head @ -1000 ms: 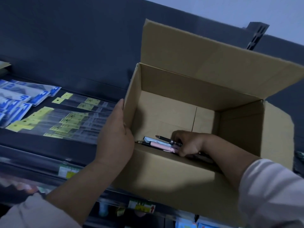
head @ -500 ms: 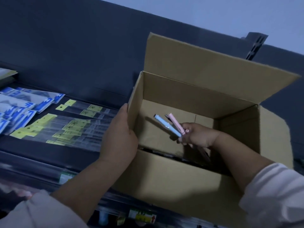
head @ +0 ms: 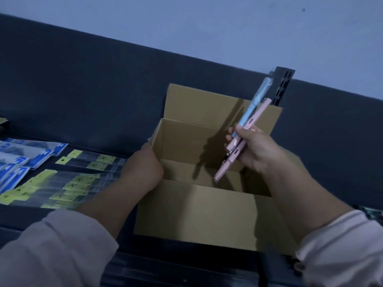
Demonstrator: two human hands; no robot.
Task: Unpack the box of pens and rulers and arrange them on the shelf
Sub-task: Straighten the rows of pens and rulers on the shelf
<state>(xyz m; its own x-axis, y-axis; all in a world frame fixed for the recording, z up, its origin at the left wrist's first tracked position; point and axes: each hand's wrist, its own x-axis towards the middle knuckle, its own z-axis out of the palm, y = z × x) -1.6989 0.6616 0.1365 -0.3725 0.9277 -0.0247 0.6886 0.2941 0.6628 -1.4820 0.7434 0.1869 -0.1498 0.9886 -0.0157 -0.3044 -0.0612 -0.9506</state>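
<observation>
Head view | right hand (head: 255,150), fingers (head: 229,138) wrapped round pens (head: 247,125), above box (head: 196,214) | pens' long axis steep, tops up-right | left hand (head: 143,168) gripped box's left wall | shelf (head: 22,215) with rulers (head: 68,183) lay leftward, beyond left hand

Dim, blue-grey cast overall. Light comes from the right: right hand (head: 259,151) and pens (head: 253,109) throw a dark, fairly crisp shadow leftward onto the box (head: 196,214) inner wall. Detail soft; packet labels (head: 76,186) smeared, sleeve (head: 53,247) blurred.
</observation>
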